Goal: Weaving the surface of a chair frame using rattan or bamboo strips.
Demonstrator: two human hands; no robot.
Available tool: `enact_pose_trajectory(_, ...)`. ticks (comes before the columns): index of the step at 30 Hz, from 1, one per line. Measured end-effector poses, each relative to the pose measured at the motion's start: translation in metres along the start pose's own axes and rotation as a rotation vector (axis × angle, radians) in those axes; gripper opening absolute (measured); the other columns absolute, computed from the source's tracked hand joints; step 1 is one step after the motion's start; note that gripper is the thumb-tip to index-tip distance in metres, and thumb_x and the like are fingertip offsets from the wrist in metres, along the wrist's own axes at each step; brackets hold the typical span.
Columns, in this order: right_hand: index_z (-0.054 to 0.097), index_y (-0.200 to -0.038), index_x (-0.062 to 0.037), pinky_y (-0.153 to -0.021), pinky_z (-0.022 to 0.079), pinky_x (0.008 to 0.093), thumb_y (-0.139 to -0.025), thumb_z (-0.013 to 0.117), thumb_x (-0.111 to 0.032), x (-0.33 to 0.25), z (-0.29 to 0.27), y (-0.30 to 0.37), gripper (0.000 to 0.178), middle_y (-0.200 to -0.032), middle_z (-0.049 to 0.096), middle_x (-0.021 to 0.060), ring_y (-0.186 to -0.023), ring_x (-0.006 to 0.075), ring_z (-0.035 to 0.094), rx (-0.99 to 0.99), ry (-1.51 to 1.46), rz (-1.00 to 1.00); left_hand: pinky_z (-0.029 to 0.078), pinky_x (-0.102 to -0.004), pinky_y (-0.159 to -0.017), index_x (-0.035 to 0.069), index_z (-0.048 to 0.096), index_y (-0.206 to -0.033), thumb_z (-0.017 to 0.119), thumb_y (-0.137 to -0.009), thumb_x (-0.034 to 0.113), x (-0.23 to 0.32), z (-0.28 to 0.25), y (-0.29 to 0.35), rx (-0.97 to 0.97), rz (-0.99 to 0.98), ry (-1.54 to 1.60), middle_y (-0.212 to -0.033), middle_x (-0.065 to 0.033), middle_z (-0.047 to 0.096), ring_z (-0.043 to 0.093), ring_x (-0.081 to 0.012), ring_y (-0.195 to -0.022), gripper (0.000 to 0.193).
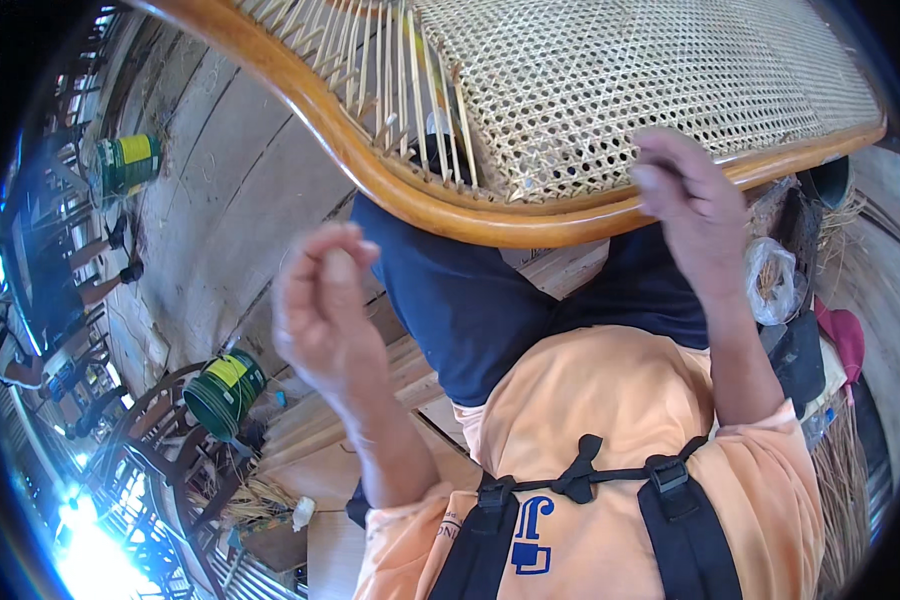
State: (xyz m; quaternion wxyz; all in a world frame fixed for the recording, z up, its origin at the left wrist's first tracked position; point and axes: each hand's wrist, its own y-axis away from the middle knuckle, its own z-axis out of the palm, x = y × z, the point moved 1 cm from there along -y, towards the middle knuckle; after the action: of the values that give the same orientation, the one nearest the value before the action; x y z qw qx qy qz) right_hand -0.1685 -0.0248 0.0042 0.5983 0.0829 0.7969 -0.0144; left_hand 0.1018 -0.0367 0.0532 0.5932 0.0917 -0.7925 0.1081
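Note:
A curved wooden frame [410, 205] with a woven cane panel [610, 90] lies across my lap. On its left part, only loose parallel cane strands [395, 80] span the gap, several with ends sticking up along the rim. My left hand [330, 305] is raised in the air left of the frame, fingers curled and thumb pressed to them. My right hand [692, 200] hovers over the frame's near right edge, thumb and forefinger brought close together. Whatever either hand pinches is too thin or too hidden to make out.
Two green buckets with yellow labels stand left, one farther bucket [128, 165] and one nearer bucket [225, 390]. Wooden chair frames [165, 450] crowd the lower left. Another person's legs [100, 270] show at far left. On the right are a clear plastic bag [770, 280] and bundled strands [840, 490].

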Motion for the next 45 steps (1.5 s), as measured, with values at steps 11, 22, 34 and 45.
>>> enact_pose_trajectory(11,0.063,-0.102,-0.0023,-0.067,0.046,0.0261,-0.090,0.060,-0.012,0.119,-0.169,0.144,0.016,-0.081,0.062,0.0016,-0.072,0.0135,0.057,0.468,0.341,0.493,0.047,-0.0418,-0.095,0.002,0.041,-0.133,0.060,-0.092,0.015,-0.078,0.074,0.059,-0.230,-0.533,0.760,-0.129,-0.0136,0.053,0.055,-0.0248,-0.114,0.047)
enact_pose_trajectory(22,0.041,-0.135,-0.0114,-0.103,0.036,0.0448,-0.087,0.050,-0.011,0.226,-0.105,0.313,0.050,-0.126,0.050,0.0156,-0.120,0.0338,0.047,0.010,1.199,0.855,0.050,-0.0373,-0.091,0.005,0.049,-0.125,0.064,-0.088,0.012,-0.104,0.059,0.022,-0.176,-0.514,0.779,-0.116,-0.0080,0.061,0.059,-0.0204,-0.107,0.040)
enact_pose_trajectory(34,0.041,-0.133,0.0034,-0.094,0.041,0.0432,-0.072,0.061,-0.005,0.106,-0.133,0.218,0.065,-0.117,0.051,0.0240,-0.107,0.0408,0.052,0.275,0.731,0.287,0.044,-0.0356,-0.097,0.005,0.040,-0.133,0.060,-0.086,0.005,-0.104,0.081,0.022,0.037,-0.525,0.917,-0.121,-0.0047,0.052,0.053,-0.0169,-0.110,0.051)
enact_pose_trajectory(45,0.042,-0.129,-0.0012,-0.073,0.053,0.0409,-0.074,0.071,-0.018,-0.009,0.035,0.021,0.064,-0.111,0.054,0.0187,-0.089,0.0375,0.060,-0.381,0.451,-0.101,0.046,-0.0311,-0.091,0.006,0.042,-0.131,0.058,-0.087,0.002,-0.101,0.084,0.022,0.117,-0.574,0.894,-0.115,-0.0030,0.055,0.056,-0.0133,-0.101,0.047)
